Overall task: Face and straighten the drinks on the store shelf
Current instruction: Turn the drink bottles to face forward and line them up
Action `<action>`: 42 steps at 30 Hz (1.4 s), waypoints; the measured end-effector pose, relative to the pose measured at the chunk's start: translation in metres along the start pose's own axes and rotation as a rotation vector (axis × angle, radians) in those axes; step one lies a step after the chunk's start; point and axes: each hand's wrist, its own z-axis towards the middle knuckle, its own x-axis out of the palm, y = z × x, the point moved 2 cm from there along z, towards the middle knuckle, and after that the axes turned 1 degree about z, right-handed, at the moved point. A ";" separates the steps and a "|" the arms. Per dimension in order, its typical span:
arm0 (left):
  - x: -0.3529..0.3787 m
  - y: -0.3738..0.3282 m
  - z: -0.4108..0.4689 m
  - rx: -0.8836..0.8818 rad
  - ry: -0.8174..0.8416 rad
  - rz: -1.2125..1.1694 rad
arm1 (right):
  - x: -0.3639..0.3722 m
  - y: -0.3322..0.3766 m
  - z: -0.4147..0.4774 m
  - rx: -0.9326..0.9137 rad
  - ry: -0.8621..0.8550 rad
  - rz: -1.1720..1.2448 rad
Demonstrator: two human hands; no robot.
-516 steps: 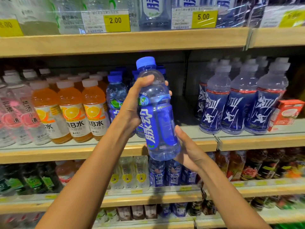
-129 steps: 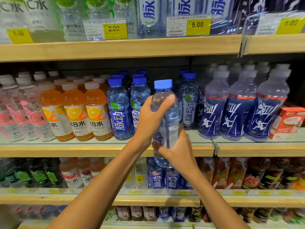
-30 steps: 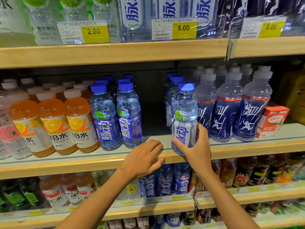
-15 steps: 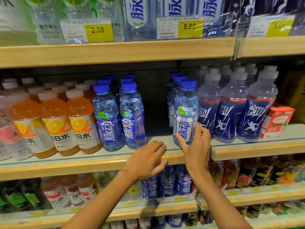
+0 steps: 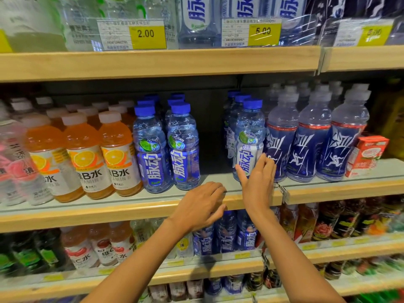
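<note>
Now the white-label bottle [image 5: 249, 136] stands on the shelf [image 5: 109, 213]; a few seconds ago both hands held it up in the air. It is at the front of its row, label facing out, just beside the dark blue bottles [image 5: 306, 138]. The right hand [image 5: 256, 184] holds it low down, thumb on one side and fingers on the other, likely to turn the label straight. The left hand [image 5: 199, 208] rests on the shelf's front edge, fingers loose, holding nothing. A gap sits between this row and the blue-label bottles [image 5: 168, 149].
</note>
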 end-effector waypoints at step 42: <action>-0.109 0.049 -0.029 -0.694 -0.533 -1.148 | 0.001 0.103 -0.054 -0.039 0.520 0.899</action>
